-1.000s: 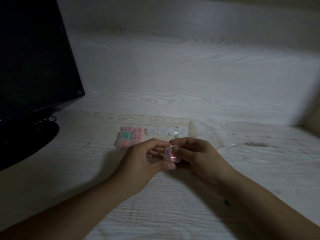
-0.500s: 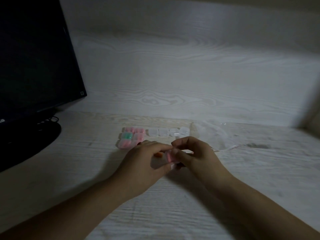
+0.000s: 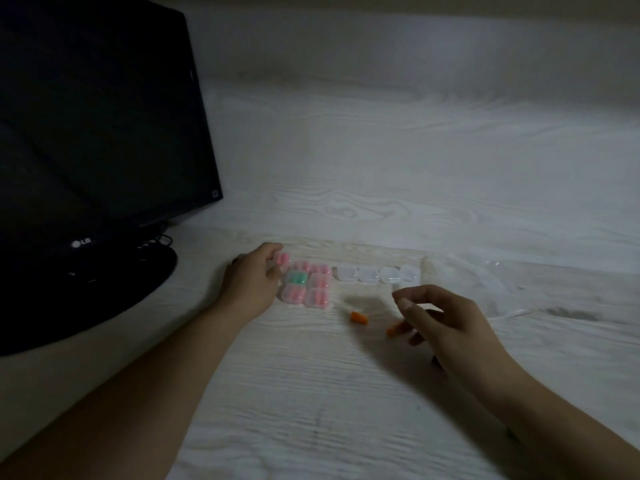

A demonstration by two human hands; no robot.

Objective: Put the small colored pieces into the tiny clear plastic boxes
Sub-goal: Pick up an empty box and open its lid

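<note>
From the head camera, a small clear box with pink pieces (image 3: 281, 259) was pinched in the left hand (image 3: 250, 283), at the far-left end of the filled boxes (image 3: 306, 285). Four empty clear boxes (image 3: 377, 274) were lined up just right of them. The right hand (image 3: 446, 323) was held loosely spread, gripping nothing. Two orange pieces (image 3: 359, 317) were left loose on the white desk (image 3: 311, 393), one partly hidden under that hand's fingers.

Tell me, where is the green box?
The green box sits on the desk among the pink boxes, just right of the left hand.
</note>
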